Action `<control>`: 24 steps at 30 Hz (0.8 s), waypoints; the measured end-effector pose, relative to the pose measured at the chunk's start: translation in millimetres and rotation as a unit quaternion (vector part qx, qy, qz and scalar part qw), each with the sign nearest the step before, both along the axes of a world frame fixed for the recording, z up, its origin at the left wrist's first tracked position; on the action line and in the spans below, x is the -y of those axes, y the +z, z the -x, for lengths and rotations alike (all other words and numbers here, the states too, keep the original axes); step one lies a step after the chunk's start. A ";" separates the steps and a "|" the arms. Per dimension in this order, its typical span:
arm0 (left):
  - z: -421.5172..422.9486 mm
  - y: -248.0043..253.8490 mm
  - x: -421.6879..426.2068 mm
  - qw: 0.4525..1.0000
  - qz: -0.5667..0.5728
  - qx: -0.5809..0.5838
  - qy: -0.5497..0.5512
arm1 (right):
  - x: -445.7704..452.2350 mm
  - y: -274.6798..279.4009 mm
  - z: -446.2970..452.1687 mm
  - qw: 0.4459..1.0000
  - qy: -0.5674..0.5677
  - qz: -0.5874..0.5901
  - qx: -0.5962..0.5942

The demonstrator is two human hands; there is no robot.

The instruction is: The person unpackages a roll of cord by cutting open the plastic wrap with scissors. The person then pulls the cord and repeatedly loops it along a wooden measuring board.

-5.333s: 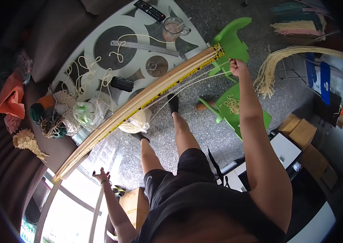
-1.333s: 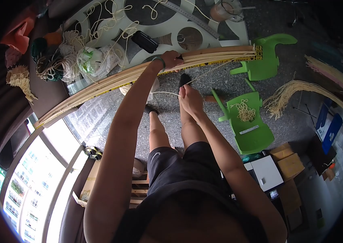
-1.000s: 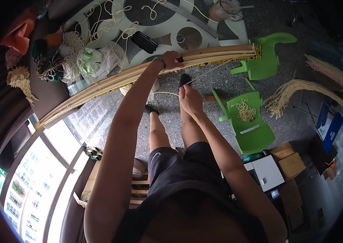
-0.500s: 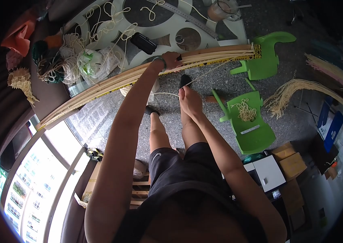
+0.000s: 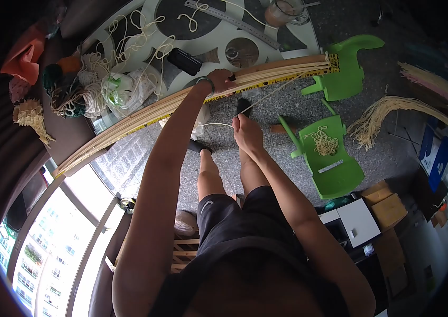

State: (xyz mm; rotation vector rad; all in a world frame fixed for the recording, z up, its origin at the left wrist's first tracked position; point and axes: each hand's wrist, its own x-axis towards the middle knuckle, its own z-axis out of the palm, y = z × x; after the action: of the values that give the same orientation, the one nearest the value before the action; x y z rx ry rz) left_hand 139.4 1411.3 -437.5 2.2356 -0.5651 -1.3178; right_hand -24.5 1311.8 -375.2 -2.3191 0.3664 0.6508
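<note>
My left hand (image 5: 220, 81) is wrapped over the long bundle of pale cords and wooden strip (image 5: 271, 70), which lies along the table's near edge with yellow "FRAGILE" tape on its side. Something small and dark shows by its fingers. Below and to the right, my right hand (image 5: 247, 132) is closed round a cream cord (image 5: 274, 96). That cord runs taut up to the bundle's taped right end, and another stretch of it leads left from my hand toward a pale bag partly behind my left arm.
On the glass table (image 5: 208, 39) are a steel ruler (image 5: 234, 22), a black case (image 5: 184, 61), loose cord and a glass mug (image 5: 282, 13). Yarn skeins (image 5: 94, 98) sit at left. Green chairs (image 5: 335, 158) stand at right, near a hanging cord fringe (image 5: 374, 121).
Since the oldest frame, my left hand has come up onto the bundle, and my right hand has moved from the bundle's right end toward the middle, still with cord. Lately only the view has shifted slightly.
</note>
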 end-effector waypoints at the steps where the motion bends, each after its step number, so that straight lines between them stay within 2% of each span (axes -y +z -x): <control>1: 0.5 -2.5 -0.9 0.999 0.021 -0.037 0.032 | 0.0 0.5 -0.2 1.000 -0.001 0.000 0.000; 5: 0.8 -8.6 -1.7 0.998 0.029 -0.042 0.038 | 0.1 0.8 -0.9 1.000 0.001 -0.002 0.001; 8: 2.2 -10.1 -2.3 0.999 0.040 -0.004 0.031 | -1.8 -3.5 1.3 1.000 -0.014 0.001 0.007; 10: 1.1 -6.3 -1.0 0.999 0.035 0.003 -0.011 | -3.1 -4.4 1.5 0.999 -0.028 0.006 0.017; 20: -4.5 -1.9 2.8 0.999 0.030 -0.032 -0.027 | -4.7 -3.1 -2.2 1.000 -0.023 0.009 0.018; 24: -4.4 3.6 2.8 0.997 0.018 0.041 -0.063 | -4.6 -3.8 -1.7 1.000 -0.023 0.008 0.010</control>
State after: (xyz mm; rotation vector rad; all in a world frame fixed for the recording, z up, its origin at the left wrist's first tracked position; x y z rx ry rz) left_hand 143.8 1408.5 -433.9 2.2654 -0.7650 -1.2693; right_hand -22.9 1316.4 -379.0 -2.3239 0.4155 0.6036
